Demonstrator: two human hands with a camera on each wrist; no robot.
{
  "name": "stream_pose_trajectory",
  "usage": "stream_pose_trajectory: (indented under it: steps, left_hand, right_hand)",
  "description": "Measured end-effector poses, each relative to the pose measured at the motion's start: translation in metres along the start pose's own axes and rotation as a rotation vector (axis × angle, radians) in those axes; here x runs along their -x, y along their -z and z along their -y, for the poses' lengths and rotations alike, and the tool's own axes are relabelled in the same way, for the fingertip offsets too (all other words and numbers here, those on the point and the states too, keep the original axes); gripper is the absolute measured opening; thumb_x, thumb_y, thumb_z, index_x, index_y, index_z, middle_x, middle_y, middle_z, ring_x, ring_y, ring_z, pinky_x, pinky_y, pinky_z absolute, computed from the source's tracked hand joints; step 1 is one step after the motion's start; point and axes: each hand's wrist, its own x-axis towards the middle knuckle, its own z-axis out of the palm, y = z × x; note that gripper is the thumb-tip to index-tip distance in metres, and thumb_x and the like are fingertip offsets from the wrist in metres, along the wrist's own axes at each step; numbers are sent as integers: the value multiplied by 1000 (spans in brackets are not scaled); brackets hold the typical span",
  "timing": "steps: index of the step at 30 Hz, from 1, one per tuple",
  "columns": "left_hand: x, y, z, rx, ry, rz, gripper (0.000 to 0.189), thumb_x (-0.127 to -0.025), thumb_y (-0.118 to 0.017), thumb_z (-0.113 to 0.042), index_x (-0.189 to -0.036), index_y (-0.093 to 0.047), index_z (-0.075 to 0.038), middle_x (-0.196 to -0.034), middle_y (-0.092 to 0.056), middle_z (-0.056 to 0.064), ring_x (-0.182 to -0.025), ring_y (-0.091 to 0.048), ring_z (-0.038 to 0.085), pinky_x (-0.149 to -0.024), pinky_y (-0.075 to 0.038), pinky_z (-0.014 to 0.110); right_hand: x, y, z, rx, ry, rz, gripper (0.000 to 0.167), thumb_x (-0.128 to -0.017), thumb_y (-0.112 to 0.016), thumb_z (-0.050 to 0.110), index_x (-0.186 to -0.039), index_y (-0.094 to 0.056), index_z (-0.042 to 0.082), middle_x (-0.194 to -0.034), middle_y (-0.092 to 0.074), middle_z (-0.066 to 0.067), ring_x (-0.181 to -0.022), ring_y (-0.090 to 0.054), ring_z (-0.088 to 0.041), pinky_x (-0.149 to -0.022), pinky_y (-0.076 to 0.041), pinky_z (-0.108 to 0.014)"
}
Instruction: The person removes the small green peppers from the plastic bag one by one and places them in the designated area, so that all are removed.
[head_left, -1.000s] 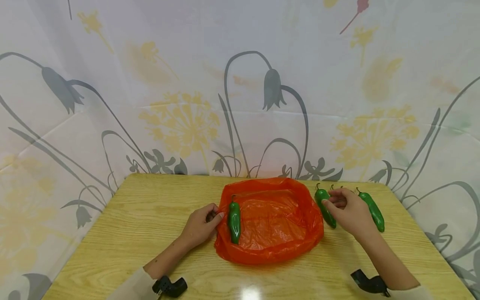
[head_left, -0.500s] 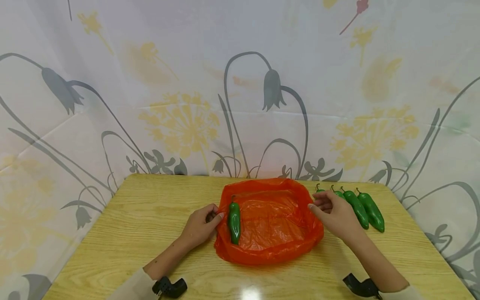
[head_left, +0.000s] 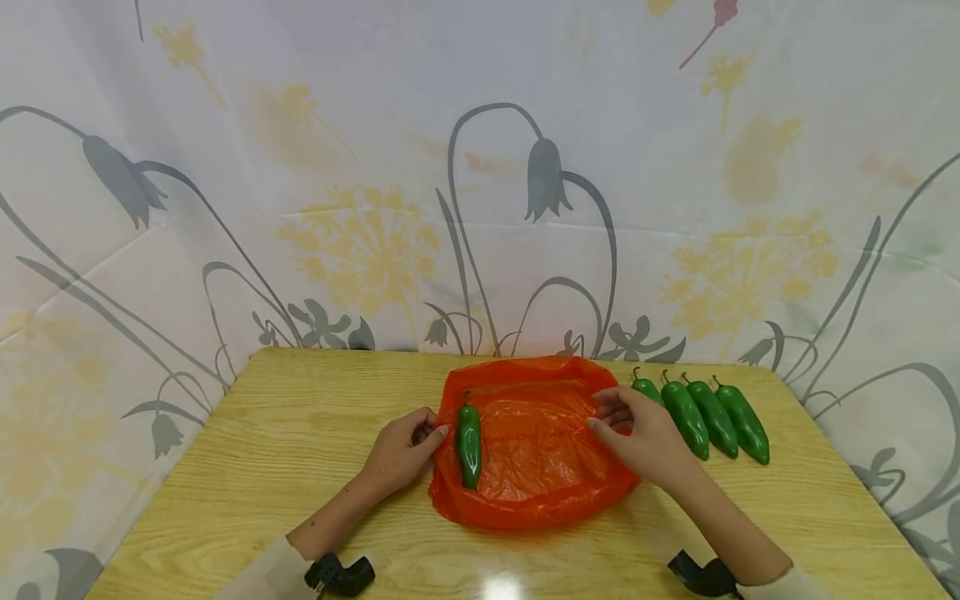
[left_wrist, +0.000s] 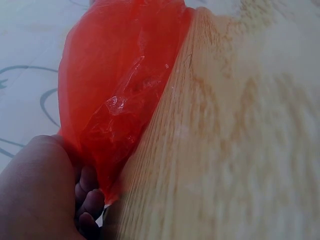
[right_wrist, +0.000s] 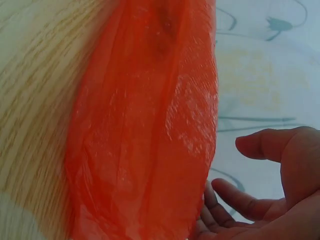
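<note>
A red plastic bag (head_left: 540, 508) lies spread on the table with its mouth facing up. Inside it, along the left side, rests one green chili pepper (head_left: 468, 446). My left hand (head_left: 401, 450) pinches the bag's left edge between thumb and fingers; the left wrist view shows its curled fingers (left_wrist: 90, 200) against the plastic. Over the bag's right rim hovers my right hand (head_left: 648, 437), thumb and fingers apart and loosely bent, holding nothing. The right wrist view has the same hand (right_wrist: 265, 185) beside the bag wall (right_wrist: 145, 125); whether it touches the plastic I cannot tell.
Several green chili peppers (head_left: 716, 417) lie in a row right of the bag, the leftmost (head_left: 645, 389) partly covered by my right hand. The wooden table (head_left: 300, 408) ends at a flower-patterned cloth (head_left: 480, 183) behind.
My right hand has moved left from above the peppers to the bag's right rim, uncovering most of the row. The left hand, the bag and the pepper inside have stayed put.
</note>
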Motion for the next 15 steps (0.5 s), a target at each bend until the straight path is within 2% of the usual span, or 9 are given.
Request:
stream_pose_trajectory:
  steps: [4,10,15]
  left_hand:
    - [0,0,0,2,-3,0,11,-103,-70,-24,-93,-68,-20,-76,-60,-8,-66,-53,9,-62,-43,24]
    - [1,0,0,-7,3,4,11,-104,-70,-24,-94,-68,-21,-73,-58,-8,-65,-53,10,-61,-42,24]
    - [0,0,-1,-4,4,5,11,-104,-70,-24,-93,-68,-20,-73,-58,-8,-65,-52,9,-61,-41,24]
  right_hand:
    - [-1,-8,1,-16,48,15,32,-97,-77,10,-125,-66,0,-109,-68,-10,-93,-68,-18,-82,-58,-27]
    - [-4,-21,1,-12,54,40,32,-96,-79,11,-124,-66,2,-107,-68,-7,-93,-68,-16,-85,-59,-31]
    - [-8,-32,4,6,55,57,32,-95,-79,11,-123,-66,1,-109,-68,-12,-92,-67,-15,-85,-60,-34]
